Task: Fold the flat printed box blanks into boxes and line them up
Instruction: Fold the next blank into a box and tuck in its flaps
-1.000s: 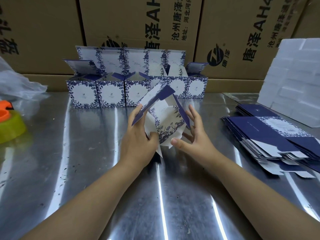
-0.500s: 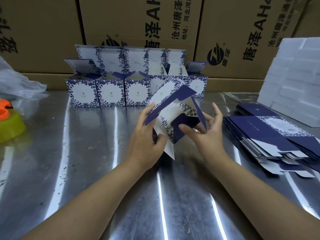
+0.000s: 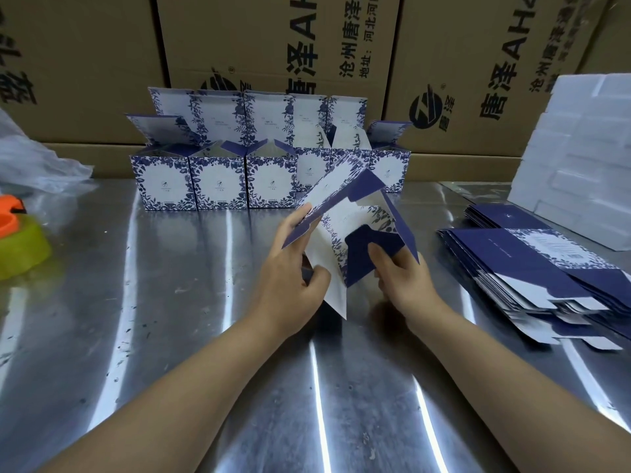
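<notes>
The task was somewhere in its middle. At 12 o'clock on the steel table [image 3: 170, 336], a row of folded boxes [image 3: 218, 182] stood side by side, white with a blue flower print. I could count at least six. There was perhaps a second row behind them, but this I could not tell for sure. All their lids were standing open, so the boxes were erected and lined up but not closed. Whether closing belongs to the job, the pictures did not say.

The box in work, a half-folded box blank [image 3: 341, 223], was held above the table near the centre, a little toward 1 o'clock, tilted, with its open end toward the person. It was already opened into a tube shape. The left hand [image 3: 290, 268] gripped its left wall, the thumb on a white flap. The right hand [image 3: 406, 285] held the other side, its thumb pressing on a dark blue flap and the fingers curled under. So both hands were clamped on the same blank, close to each other. I judged that the bottom flaps were being tucked in and this step was not finished. After it, the box must go to the row.

Much was left. At 3 o'clock lay a thick stack of flat blanks [image 3: 532, 274], dark blue side up, well apart from the row. It held many more pieces than the boxes already made.
</notes>
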